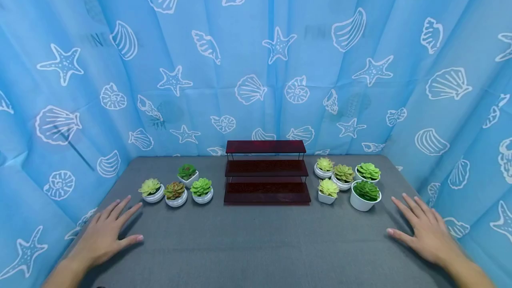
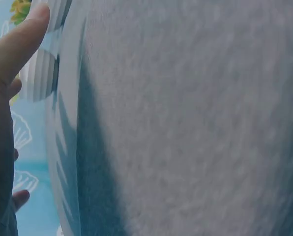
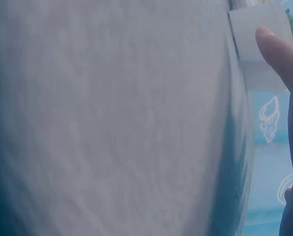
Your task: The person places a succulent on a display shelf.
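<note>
My left hand point(image 1: 105, 234) is at the left of the grey table, fingers spread and holding nothing. Nearest to it is a pale green potted succulent point(image 1: 152, 190) in a white ribbed pot point(image 2: 38, 76). Beside that stand a reddish succulent point(image 1: 175, 194), a dark green one point(image 1: 187, 175) and a bright green one point(image 1: 202, 190). On the right side my right hand point(image 1: 426, 230) spreads its fingers, also with nothing in it. A dark green succulent in a round white pot point(image 1: 363, 198) is closest to it, part of a cluster of several small potted succulents.
A dark red three-tier stand point(image 1: 266, 174) with bare shelves is at the back middle of the table point(image 1: 256, 243). Blue curtains point(image 1: 240, 57) with white shell and starfish prints hang behind and on both sides.
</note>
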`<state>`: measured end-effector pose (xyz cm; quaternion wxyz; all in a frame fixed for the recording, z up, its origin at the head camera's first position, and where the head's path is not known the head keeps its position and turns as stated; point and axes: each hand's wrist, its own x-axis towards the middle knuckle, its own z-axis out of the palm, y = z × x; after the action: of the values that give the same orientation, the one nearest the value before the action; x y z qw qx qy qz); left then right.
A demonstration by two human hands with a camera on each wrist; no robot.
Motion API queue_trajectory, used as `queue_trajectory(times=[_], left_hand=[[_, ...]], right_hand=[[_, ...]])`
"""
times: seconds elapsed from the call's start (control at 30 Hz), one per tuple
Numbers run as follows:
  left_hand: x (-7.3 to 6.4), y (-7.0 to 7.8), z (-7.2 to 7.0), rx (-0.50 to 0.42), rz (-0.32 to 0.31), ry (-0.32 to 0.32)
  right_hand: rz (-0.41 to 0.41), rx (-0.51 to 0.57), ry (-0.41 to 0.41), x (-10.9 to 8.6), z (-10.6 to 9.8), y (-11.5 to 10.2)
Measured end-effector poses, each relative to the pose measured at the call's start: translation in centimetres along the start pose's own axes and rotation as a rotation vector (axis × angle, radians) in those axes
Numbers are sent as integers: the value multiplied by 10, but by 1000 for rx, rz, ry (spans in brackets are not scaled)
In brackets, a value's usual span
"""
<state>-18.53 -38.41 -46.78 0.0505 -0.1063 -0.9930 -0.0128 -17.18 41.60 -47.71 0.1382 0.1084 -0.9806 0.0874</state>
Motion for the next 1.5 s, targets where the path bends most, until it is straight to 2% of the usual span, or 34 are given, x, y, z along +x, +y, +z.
queue_trajectory(times=[0.2, 0.43, 0.57, 0.73, 0.97, 1.13, 1.27, 1.33, 1.5], left_hand=[[-1, 11, -3, -48, 38, 63], [-3, 28, -5, -115, 101, 239], [-1, 41, -3, -154, 128, 327], [1, 59, -1, -241, 140, 395], [6, 83, -1, -390, 184, 455], [10, 101, -1, -475, 165, 493], [13, 116, 0, -520, 123, 552], [16, 123, 0, -552, 122, 587], [25, 142, 1, -673, 140, 625]], right_hand=[[-21, 82, 92, -2, -3, -20], [-22, 271, 226, 1, -7, -50], [18, 359, 265, 5, -8, -68], [115, 397, 290, 11, -8, -91], [127, 525, 368, 18, -5, -112], [153, 656, 359, 24, -1, -122], [229, 747, 307, 30, 2, -129], [271, 773, 276, 32, 2, -132], [316, 831, 222, 39, 8, -138]])
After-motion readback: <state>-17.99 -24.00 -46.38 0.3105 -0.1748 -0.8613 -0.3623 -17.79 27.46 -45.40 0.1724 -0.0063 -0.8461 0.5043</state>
